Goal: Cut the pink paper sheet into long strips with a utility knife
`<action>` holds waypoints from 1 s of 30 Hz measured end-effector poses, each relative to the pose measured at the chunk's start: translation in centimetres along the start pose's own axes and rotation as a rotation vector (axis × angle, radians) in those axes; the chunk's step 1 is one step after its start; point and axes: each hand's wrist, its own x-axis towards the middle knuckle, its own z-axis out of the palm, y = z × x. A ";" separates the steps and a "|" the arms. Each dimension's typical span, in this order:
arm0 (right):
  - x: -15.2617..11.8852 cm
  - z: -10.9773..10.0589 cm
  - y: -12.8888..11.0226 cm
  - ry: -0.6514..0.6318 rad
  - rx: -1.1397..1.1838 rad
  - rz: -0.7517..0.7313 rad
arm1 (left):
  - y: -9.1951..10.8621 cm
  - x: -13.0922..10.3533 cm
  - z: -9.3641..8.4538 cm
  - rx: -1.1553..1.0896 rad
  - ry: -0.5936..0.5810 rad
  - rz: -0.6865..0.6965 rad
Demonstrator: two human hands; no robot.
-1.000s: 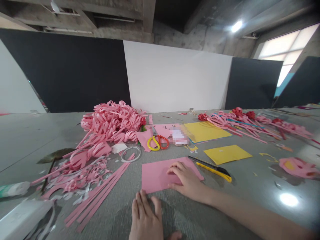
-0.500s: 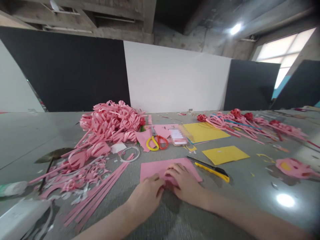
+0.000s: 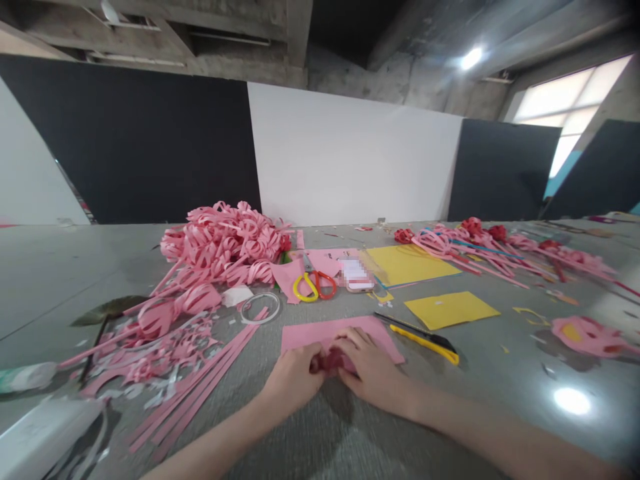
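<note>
**Our left hand (image 3: pixel 299 373) is now joining our right hand (image 3: pixel 367 367) on the pink paper (image 3: pixel 303 337)**

Our left hand is no longer lying on the grey top (image 3: pixel 300 453) in front of the paper. It is touching the near edge now, and our right hand is staying on the sheet.

The grey top is holding everything up. A big fluffy pink heap (image 3: pixel 223 240) is sitting at the back, on the left. A large yellow sheet (image 3: pixel 410 263) is lying at the back too, right of the middle. The pink paper is lying right in front of us, and its near edge is bending between our hands. A smaller yellow sheet (image 3: pixel 453 310) is resting on the right.

Our fingers are curling and pinching the paper's near edge with both hands; some tips are hiding.

A yellow-and-black knife (image 3: pixel 423 341) is lying just beside the paper. Scissors (image 3: pixel 315 287) are resting behind it, and a phone (image 3: pixel 357 275) is lying near them.
</note>
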 end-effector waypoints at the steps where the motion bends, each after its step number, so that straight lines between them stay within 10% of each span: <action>1: 0.0 0.0 0.0 -0.002 0.004 0.002 | 0.0 0.1 0.0 0.002 -0.001 -0.014; 30: 0.1 -0.6 0.0 -0.039 0.028 0.005 | -3.8 1.3 -6.4 0.065 -0.567 0.092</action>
